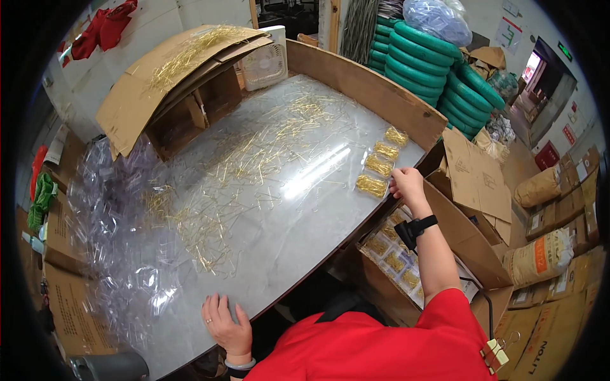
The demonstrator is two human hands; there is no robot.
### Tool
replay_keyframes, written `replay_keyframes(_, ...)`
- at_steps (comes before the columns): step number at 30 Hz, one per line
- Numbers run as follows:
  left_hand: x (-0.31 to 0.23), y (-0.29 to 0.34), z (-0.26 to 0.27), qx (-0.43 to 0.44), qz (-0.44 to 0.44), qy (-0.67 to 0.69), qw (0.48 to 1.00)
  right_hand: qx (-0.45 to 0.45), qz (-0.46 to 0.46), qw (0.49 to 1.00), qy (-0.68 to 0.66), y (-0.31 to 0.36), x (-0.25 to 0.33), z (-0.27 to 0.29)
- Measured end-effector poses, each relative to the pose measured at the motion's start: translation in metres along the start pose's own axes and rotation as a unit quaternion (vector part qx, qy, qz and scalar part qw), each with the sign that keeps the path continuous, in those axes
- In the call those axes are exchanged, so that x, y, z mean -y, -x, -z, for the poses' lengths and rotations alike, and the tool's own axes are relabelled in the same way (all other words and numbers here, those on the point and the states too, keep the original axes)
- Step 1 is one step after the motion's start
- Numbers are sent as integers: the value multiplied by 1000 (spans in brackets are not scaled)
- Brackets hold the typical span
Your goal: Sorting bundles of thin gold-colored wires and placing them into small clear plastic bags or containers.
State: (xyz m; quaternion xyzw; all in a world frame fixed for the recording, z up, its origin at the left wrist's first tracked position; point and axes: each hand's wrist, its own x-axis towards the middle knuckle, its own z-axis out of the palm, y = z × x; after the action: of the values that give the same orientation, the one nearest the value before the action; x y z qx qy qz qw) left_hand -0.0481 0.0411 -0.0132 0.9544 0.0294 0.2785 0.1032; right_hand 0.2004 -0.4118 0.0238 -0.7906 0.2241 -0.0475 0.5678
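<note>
Hands are well apart: the right hand (406,184) reaches out to the far right edge of the table (279,241), fingers curled down and touching the nearest of four small clear packets of gold pins; whether it pinches that packet or only rests on it cannot be told. The left hand (223,320) lies flat and empty on the near edge of the table, fingers spread, holding nothing.

That nearest packet (372,185) sits just left of the right fingertips, its long axis running roughly left to right across the reach of the arm. The other three packets (385,151) continue in a row beyond it, away from the right hand toward the wooden back rim. The right hand is by far the nearer; the left is well apart from the whole row.

Just below the right wrist, off the table edge, stands an open cardboard box (467,235) with more filled packets (395,257) laid inside. Left of the right hand and ahead of the left, loose gold pins (248,159) are scattered over the table. Further left of the left hand lies a heap of empty clear plastic shells (117,216). Beyond the pins, a folded cardboard shelter (171,82) and a small white fan (264,63) stand at the far side; green coils (422,60) are stacked past the rim.
</note>
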Motion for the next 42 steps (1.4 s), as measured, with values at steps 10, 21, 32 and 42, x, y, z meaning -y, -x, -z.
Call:
replay_keyframes(10, 0, 1, 1, 3, 3, 9, 1000, 105, -37, 984, -140, -7, -18, 13)
replay_keyframes(21, 0, 1, 2, 4, 0, 4, 1000, 145, -73, 983, -83, -4, -6, 16)
replay_keyframes(32, 1, 3, -1, 6, -1, -7, 1000, 174, -107, 975, -88, -5, -10, 21)
replay_keyframes(42, 5, 2, -3, 20, -12, -5, 1000, 226, -63, 946, -222, 54, -80, 107)
